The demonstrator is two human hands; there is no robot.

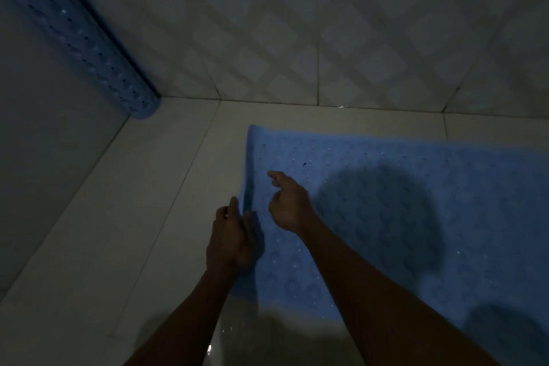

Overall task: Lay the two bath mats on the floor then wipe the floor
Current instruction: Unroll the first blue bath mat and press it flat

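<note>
A blue perforated bath mat (416, 202) lies spread on the pale tiled floor (148, 232), reaching off the right edge. Its left edge is slightly raised. My left hand (231, 235) is at that raised left edge, fingers against it; the dim light hides whether it grips the edge. My right hand (288, 202) hovers just over the mat near the same edge, fingers loosely curled with the index extended, holding nothing. A second blue mat (86, 41), rolled into a tube, leans upright in the wall corner at upper left.
Tiled walls (326, 24) with a lattice pattern close the far side, and a plain wall stands on the left. The floor looks wet, with glints near the bottom centre (219, 333). The room is dim.
</note>
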